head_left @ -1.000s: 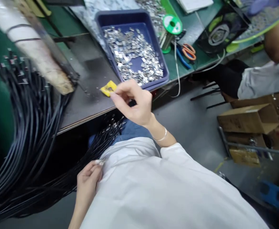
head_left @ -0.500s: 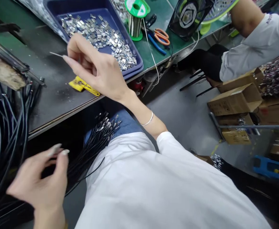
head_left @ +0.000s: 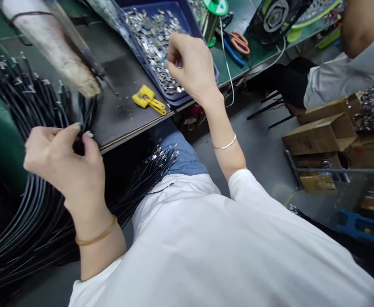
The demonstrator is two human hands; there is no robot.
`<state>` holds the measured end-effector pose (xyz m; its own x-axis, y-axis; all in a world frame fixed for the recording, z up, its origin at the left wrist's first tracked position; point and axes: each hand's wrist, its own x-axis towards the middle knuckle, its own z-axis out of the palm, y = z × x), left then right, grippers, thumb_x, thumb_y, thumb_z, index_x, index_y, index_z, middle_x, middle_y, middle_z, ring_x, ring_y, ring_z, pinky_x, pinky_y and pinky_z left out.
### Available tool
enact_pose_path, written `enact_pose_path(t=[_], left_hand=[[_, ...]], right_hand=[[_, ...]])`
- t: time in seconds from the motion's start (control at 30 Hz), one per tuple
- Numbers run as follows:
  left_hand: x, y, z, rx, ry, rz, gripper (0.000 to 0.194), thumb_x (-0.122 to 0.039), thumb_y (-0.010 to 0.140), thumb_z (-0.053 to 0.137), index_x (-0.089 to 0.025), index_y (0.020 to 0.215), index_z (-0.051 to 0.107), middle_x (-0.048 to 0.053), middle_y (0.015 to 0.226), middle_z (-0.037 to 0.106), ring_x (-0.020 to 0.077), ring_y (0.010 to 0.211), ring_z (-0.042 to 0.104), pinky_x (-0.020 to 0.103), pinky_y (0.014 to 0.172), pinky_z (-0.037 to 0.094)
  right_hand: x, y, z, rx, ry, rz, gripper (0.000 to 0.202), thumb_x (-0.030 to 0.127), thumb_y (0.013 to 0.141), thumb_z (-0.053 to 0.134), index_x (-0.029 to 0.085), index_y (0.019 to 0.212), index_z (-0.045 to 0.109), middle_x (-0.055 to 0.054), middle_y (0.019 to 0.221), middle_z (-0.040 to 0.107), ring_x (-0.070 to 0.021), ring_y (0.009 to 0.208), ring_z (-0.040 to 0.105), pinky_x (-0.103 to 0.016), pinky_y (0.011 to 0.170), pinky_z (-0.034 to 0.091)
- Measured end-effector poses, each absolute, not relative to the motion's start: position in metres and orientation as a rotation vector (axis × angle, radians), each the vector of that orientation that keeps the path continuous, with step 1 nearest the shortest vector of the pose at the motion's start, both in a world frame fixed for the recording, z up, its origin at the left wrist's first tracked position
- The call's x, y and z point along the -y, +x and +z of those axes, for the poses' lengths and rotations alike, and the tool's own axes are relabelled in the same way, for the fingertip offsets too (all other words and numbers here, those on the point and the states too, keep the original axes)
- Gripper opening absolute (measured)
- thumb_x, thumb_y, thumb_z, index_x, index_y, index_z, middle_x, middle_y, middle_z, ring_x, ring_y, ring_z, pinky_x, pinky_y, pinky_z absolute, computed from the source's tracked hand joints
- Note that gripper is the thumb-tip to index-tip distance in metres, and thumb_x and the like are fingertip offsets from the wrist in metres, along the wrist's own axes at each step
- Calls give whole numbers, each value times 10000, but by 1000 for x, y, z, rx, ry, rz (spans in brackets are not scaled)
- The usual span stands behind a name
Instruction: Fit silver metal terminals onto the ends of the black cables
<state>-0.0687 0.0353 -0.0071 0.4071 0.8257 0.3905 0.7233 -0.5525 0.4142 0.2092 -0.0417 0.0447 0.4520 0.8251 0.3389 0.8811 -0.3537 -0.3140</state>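
My left hand (head_left: 67, 164) is at the near side of a bundle of black cables (head_left: 40, 100) with bare metal-tipped ends. Its thumb and forefinger close around a black cable there. My right hand (head_left: 195, 68) is above the blue tray (head_left: 215, 76), which holds many small silvery metal pieces (head_left: 150, 36). The fingers of this hand are curled together, and whatever they hold is hidden. A yellow plastic tool (head_left: 148, 100) lies on the dark bench top to the left of the tray. Across my lap lies another bundle of black cables (head_left: 156, 164) with metal ends.
A green spool of solder wire (head_left: 211, 23), orange-handled scissors (head_left: 240, 42), blue-handled pliers (head_left: 233, 53) and a black fan (head_left: 273, 19) stand beyond the tray. A wrapped bar with a metal rod (head_left: 68, 64) juts over the bench. At right are a seated co-worker (head_left: 330, 76) and cardboard boxes (head_left: 319, 132).
My left hand has risen to the cable bundle and closed at it. My right hand has moved right over the tray; the thin wire seen in its fingers no longer shows. The view has shifted left.
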Motion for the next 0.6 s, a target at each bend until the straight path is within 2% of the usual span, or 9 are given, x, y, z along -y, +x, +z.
enact_pose_path(t=[0.13,0.23,0.37,0.43,0.5,0.6], left_hand=[[-33,-81,-7,-1297,2466,878,285,-229,796,660,-127,1033,782,111,870,681,275,810,635,417,739,457],[-31,-85,-2,-1248,2469,806,219,-220,893,571,-164,990,759,88,872,684,235,830,637,375,750,452],[-35,-86,10,-1364,2289,884,127,-182,850,566,-172,891,685,53,762,700,192,697,654,338,711,469],[-39,-85,17,-1382,2018,925,99,-193,849,548,-191,923,614,-7,684,660,160,603,642,310,640,475],[-43,-85,24,-1333,1620,1033,101,-199,833,533,-214,934,538,-54,671,605,148,608,659,275,557,468],[-48,-89,31,-1299,1161,1254,126,-151,717,564,-210,808,499,-82,644,517,115,602,640,248,501,452]], right_hand=[[41,204,47,1430,-2146,-164,174,219,847,527,333,739,452,51,842,680,-198,822,646,-354,797,506],[43,203,50,1384,-2115,-181,124,262,884,537,334,794,490,40,866,678,-185,803,644,-339,818,516],[51,208,50,1303,-2145,-147,83,317,911,566,300,843,522,17,802,653,-180,737,637,-346,788,514],[58,213,49,1270,-2182,-120,116,384,932,553,286,871,543,9,784,648,-177,737,637,-343,770,508],[67,220,50,1271,-2198,-88,157,429,935,549,280,888,566,6,784,654,-174,745,634,-339,754,503],[76,235,52,1343,-2184,-1,125,392,916,580,284,853,587,10,805,666,-166,748,618,-349,746,503]])
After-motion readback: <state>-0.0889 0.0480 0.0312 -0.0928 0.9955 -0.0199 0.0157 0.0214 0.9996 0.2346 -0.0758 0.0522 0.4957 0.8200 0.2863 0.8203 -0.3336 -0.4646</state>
